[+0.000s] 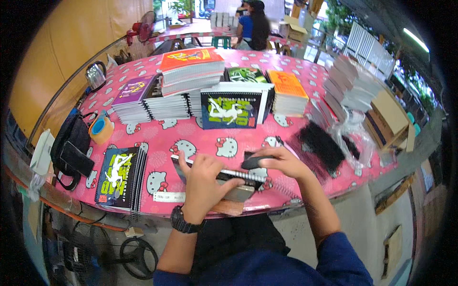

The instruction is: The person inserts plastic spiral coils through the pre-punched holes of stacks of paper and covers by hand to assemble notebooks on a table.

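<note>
Near the table's front edge, my left hand (204,183) is closed around a dark spiral-bound notebook (253,179), its wire binding facing up and away from me. Just beyond the binding, my right hand (285,163) grips a small black oblong object (256,162) whose kind I cannot make out. Below my left thumb is a grey flat piece (238,192), partly hidden by the hand. To the left lies a short stack of black spiral notebooks (116,177) with a green and white cover design. A thin wire coil (286,189) shows faintly under my right wrist.
Stacks of spiral notebooks (193,78) fill the table's middle. Tape rolls (101,129), a black bag (71,148) and a kettle (96,75) stand left. Black binding coils (317,148), clear plastic (353,138) and a cardboard box (389,114) are right. A person (255,26) sits beyond.
</note>
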Demonstrator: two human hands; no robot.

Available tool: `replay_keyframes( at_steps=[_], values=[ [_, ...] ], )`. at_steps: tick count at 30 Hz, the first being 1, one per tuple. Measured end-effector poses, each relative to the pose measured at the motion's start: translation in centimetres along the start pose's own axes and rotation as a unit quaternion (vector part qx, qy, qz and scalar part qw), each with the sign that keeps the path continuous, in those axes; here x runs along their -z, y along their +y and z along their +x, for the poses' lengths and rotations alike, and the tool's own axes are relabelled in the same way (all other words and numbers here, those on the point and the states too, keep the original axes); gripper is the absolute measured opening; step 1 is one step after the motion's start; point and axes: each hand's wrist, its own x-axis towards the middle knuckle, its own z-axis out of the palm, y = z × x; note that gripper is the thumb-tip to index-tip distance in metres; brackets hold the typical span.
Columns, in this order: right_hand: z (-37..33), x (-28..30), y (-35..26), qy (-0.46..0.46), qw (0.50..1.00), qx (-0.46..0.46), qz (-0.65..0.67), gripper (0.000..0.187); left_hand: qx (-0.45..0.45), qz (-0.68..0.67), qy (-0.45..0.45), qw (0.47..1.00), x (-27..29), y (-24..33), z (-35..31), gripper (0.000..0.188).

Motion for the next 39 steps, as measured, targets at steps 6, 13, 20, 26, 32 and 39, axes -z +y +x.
replay_keyframes(
  at_steps=[6, 13, 20, 26, 32, 39],
  values=[
    [1.5, -0.2, -1.7, -0.067, 0.998, 0.000, -0.009, 0.037, 0.021, -0.051, -0.040, 0.998, 1.0, -0.7, -0.4, 0.064],
    [3.0, -0.1, -2.1, -0.084, 0.992, 0.019, -0.089, 0.042, 0.035, -0.077, -0.037, 0.996, 1.0, -0.8, -0.5, 0.078],
    [3.2, -1.5, -2.3, -0.049, 0.999, 0.006, -0.016, 0.050, 0.072, -0.076, 0.082, 0.991, 0.6, -2.2, -1.8, 0.095],
    [4.1, -1.9, -3.1, -0.035, 0.986, 0.034, -0.162, 0.048, 0.197, -0.437, 0.223, 0.849, -2.4, -4.8, -3.2, 0.090],
    [4.0, -2.9, -1.7, -0.042, 0.998, 0.004, -0.038, 0.046, 0.207, -0.494, 0.206, 0.819, -1.8, -4.7, -3.3, 0.073],
    [5.7, -3.2, -2.4, -0.073, 0.977, 0.042, -0.195, 0.043, 0.218, -0.554, 0.194, 0.780, -1.9, -4.5, -3.6, 0.061]
  ],
)
